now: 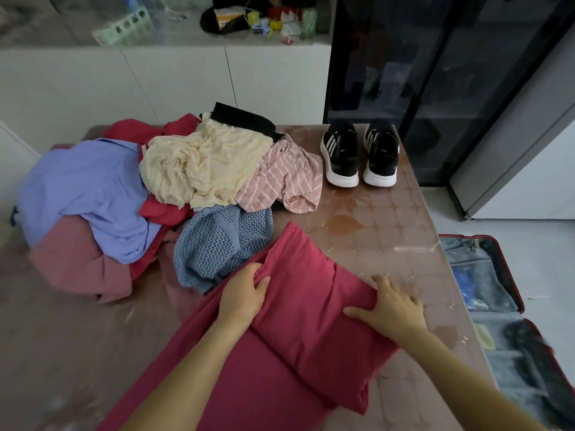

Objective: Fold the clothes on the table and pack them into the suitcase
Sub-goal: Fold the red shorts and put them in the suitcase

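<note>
Crimson garment (pixel 311 321) half-folded on the near surface (pixel 389 219), long axis diagonal from near-left to far-right, left hand (pixel 244 295) pinching its fold, right hand (pixel 393 309) flat, fingers spread, pressing its right edge

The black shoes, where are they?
In the head view, the black shoes stand at the far right of the table, beside the pink striped top, before the dark cabinet.
</note>
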